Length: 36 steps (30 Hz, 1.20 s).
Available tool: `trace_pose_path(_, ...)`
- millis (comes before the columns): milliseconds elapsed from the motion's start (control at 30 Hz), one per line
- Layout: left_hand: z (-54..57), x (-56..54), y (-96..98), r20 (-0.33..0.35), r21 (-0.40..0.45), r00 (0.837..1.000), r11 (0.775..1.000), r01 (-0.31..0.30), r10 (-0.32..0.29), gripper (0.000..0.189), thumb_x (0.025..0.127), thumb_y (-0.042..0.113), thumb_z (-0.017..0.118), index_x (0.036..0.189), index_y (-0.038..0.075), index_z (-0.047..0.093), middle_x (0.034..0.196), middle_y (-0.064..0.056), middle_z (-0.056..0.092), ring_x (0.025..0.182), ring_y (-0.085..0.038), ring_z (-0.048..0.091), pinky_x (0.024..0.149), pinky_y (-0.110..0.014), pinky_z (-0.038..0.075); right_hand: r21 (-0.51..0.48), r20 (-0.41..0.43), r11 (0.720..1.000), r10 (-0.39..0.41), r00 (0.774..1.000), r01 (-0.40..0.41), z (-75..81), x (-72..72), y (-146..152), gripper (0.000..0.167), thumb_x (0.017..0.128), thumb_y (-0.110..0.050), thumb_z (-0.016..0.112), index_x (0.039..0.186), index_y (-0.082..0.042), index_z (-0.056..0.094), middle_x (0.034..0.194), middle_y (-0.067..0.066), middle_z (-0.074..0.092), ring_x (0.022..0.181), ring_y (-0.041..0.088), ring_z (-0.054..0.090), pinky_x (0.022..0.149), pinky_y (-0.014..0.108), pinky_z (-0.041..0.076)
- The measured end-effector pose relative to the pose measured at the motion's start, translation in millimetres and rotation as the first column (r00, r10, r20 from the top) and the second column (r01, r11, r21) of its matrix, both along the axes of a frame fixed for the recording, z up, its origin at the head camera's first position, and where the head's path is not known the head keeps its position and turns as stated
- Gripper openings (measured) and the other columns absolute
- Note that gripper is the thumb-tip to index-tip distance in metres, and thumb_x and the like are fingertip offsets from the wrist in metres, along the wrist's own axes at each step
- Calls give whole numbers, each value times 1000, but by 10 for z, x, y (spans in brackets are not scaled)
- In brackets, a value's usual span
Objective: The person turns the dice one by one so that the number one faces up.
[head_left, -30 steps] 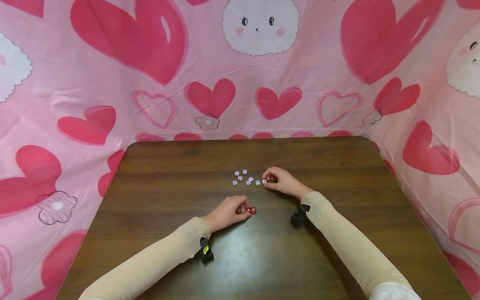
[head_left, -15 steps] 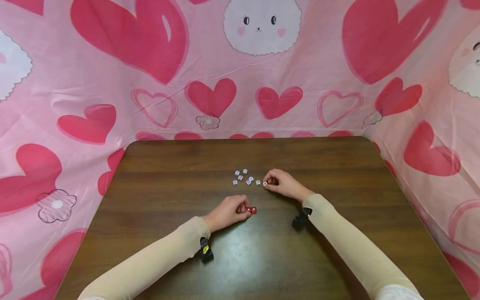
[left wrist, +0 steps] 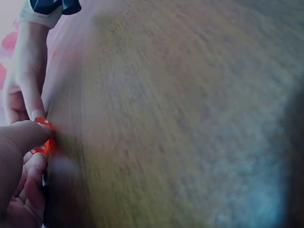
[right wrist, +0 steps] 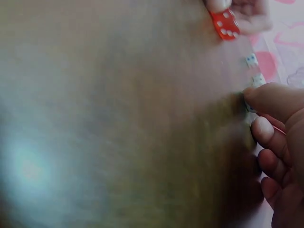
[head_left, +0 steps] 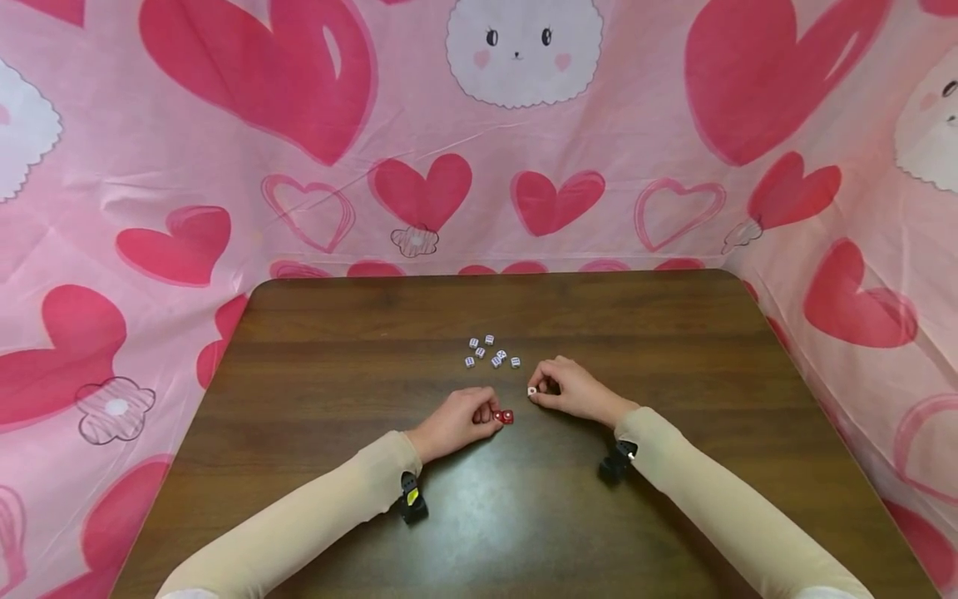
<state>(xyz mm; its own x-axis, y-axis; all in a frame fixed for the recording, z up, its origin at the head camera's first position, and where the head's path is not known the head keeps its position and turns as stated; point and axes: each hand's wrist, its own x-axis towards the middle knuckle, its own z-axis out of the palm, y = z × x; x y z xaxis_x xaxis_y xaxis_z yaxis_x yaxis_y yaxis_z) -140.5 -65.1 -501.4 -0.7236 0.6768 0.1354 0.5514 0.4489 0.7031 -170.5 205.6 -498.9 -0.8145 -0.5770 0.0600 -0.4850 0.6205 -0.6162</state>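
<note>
Two red dice [head_left: 508,417] sit side by side on the table in the head view. My left hand [head_left: 456,423] pinches the nearer one between thumb and fingertips, and the other touches it on the right. In the left wrist view the thumb partly covers the red dice [left wrist: 41,149]. A white die [head_left: 532,391] is pinched by my right hand [head_left: 575,389], just beyond and right of the red pair. Most of that die hides behind the thumb in the right wrist view. Farther back lies a loose group of several white dice [head_left: 481,353].
The brown wooden table [head_left: 337,333] has its far edge against a pink heart-patterned cloth [head_left: 494,208], which also hangs at both sides. A black wrist camera [head_left: 412,499] is strapped on the left wrist and another black camera [head_left: 617,462] on the right.
My right hand has drawn the white die toward the person, away from the end of the white group and nearer the red dice. The left hand stays in place on the red dice.
</note>
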Motion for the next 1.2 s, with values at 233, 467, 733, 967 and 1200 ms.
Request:
trace_pose_path(233, 3, 15, -5, -6, -25, 1000, 1000, -12, 12, 14, 94, 12, 78, 100, 11, 66, 79, 4, 57, 71, -5, 51, 66, -22, 46, 35, -80, 999, 27, 996, -24, -35, 191, -61, 13, 92, -22, 80, 97, -22, 68, 81, -17, 56, 81, 8, 46, 83, 36, 36)
trace_pose_path(467, -11, 51, 0, -40, -18, 999, 1000, -21, 20, 14, 93, 11, 78, 98, 11, 64, 76, 2, 56, 70, -7, 49, 66, -23, 42, 50, -90, 998, 46, 995, -41, -25, 323, -158, 14, 91, -23, 80, 95, -23, 66, 81, -15, 55, 82, 8, 47, 83, 36, 36)
trace_pose_path(733, -16, 50, 26, -89, -34, 995, 998, -49, 46, 15, 92, 14, 78, 96, 13, 64, 75, 4, 54, 70, -6, 47, 69, -26, 40, 61, -112, 997, 48, 993, -41, -35, 373, -223, 17, 92, -25, 80, 93, -24, 63, 81, -15, 53, 81, 8, 45, 83, 36, 35)
trace_pose_path(967, -37, 70, 51, -82, -53, 994, 996, -76, 71, 14, 94, 17, 78, 97, 15, 64, 74, 6, 54, 71, -7, 46, 68, -27, 39, 79, -107, 996, 43, 993, -35, -60, 376, -240, 16, 92, -27, 79, 95, -23, 64, 80, -15, 52, 79, 8, 43, 82, 35, 35)
trace_pose_path(1200, -22, 82, 77, -81, -45, 992, 994, -101, 97, 14, 93, 16, 79, 97, 15, 65, 74, 5, 55, 71, -9, 47, 67, -27, 39, 70, -122, 997, 43, 992, -34, -51, 356, -226, 16, 93, -27, 79, 96, -23, 63, 80, -14, 50, 79, 8, 43, 82, 35, 34)
